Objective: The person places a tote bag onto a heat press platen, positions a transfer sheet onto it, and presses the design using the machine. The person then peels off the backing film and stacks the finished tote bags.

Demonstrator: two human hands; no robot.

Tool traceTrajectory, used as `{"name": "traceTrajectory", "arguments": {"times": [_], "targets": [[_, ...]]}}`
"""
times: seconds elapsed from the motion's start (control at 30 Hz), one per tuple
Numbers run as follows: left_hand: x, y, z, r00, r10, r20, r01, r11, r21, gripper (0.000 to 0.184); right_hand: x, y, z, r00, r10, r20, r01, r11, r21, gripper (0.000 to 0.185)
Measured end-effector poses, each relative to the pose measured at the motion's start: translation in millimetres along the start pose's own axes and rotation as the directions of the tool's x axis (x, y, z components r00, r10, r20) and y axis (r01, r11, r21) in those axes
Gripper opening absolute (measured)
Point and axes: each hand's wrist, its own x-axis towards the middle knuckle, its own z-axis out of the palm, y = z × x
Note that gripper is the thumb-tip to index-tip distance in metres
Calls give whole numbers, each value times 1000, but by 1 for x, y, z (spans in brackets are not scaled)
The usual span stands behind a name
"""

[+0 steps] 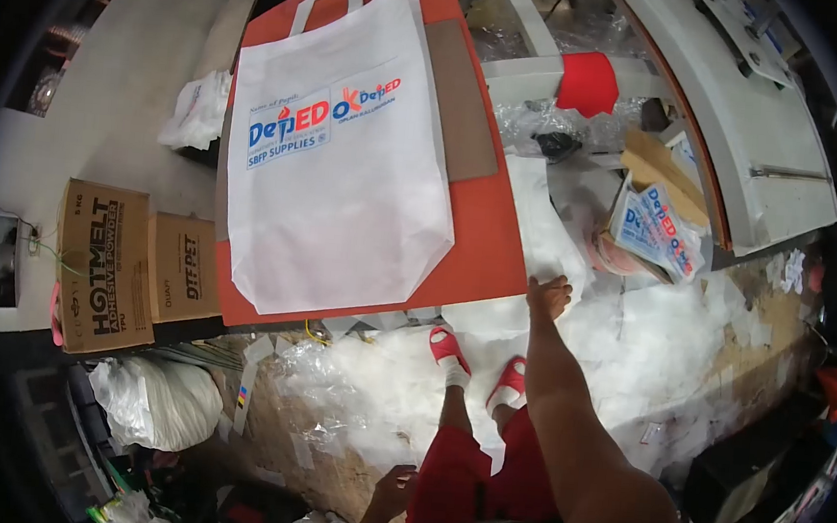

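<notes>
A white fabric tote bag (pixel 343 226) with blue and red "DepED OK" print lies flat on a reddish-orange board (pixel 494 238), its handle at the far end. Just off the board's near right corner is my right hand (pixel 550 296), fingers curled against a white fabric piece (pixel 531 206) beside the board. What lies inside those fingers is hidden. My left hand (pixel 394 491) hangs low by my left thigh, its fingers loosely curled and nothing visible in them.
Printed sheets (pixel 659 231) stand in an open container at right, below a large pale machine part (pixel 734 119). A red cloth (pixel 588 83) drapes over a white frame bar. Left are a HOTMELT carton (pixel 102 266), a DTF PET carton (pixel 185 268) and a stuffed white sack (pixel 157 403).
</notes>
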Motion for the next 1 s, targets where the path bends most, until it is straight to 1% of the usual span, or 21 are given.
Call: {"name": "traceTrajectory", "arguments": {"times": [0.07,0.13,0.2,0.27,0.4,0.47,0.5,0.53,0.6,0.63,0.67,0.7,0.73,0.77,0.8,0.83,0.87,0.9,0.93,0.97,1.0], "targets": [[-9,-5,5,1000,-31,4,31,998,-53,36,6,3,-2,1000,-17,18,17,1000,-3,68],[-15,-15,8,1000,-14,6,14,998,-64,35,15,6,3,998,-69,15,70,992,-103,64],[-15,-20,11,998,-57,22,57,998,2,34,13,3,0,995,-104,14,105,987,-120,64],[-12,-24,16,999,-47,9,47,999,-25,34,12,-2,3,995,-72,-65,74,997,25,65],[-12,-29,24,1000,-7,-10,7,999,-35,34,18,2,11,988,-132,-84,134,991,23,65],[-12,-29,28,999,-42,0,42,998,-52,34,26,2,4,981,-193,-12,192,980,-56,57],[-12,-30,29,998,-68,13,68,996,-60,34,25,-1,-1,963,-268,-31,262,957,-127,45],[-11,-30,30,997,-74,15,75,995,-67,34,29,-2,-1,962,-272,-27,266,955,-135,45],[-6,-39,36,1000,-20,-3,20,997,-70,35,37,-5,-10,868,-451,208,410,887,211,38],[2,-51,42,998,28,-56,-29,999,-27,35,27,-3,-20,819,-535,207,461,829,317,34],[13,-55,44,996,21,-84,-23,999,-34,35,15,10,-27,748,-608,264,320,680,659,31],[26,-49,43,997,-77,-13,71,970,-233,38,-31,9,-90,659,-672,338,225,605,764,40],[35,-29,37,985,-156,79,175,894,-412,42,-56,20,-116,589,-723,362,135,529,838,51],[38,-8,34,984,-150,90,174,770,-614,50,-79,35,-153,535,-713,453,64,569,820,52],[38,20,29,984,-143,102,168,602,-781,58,-105,51,-187,549,-638,540,-19,636,772,50],[45,44,26,987,-126,99,155,597,-787,58,-113,81,-204,506,-618,602,-47,677,735,47],[54,68,20,971,-44,234,227,471,-853,63,-143,85,-250,496,-594,633,67,753,654,44],[57,84,16,936,60,348,308,343,-887,69,-144,121,-244,470,-595,652,-69,711,699,40],[65,90,15,915,167,368,247,490,-836,73,-149,148,-249,483,-554,678,-59,752,657,39],[44,129,-1,908,157,387,288,438,-852,67,-158,161,-260,533,-497,685,-46,791,610,36],[20,167,-18,901,148,407,327,384,-863,61,-172,157,-283,571,-488,661,85,835,543,36]]}}
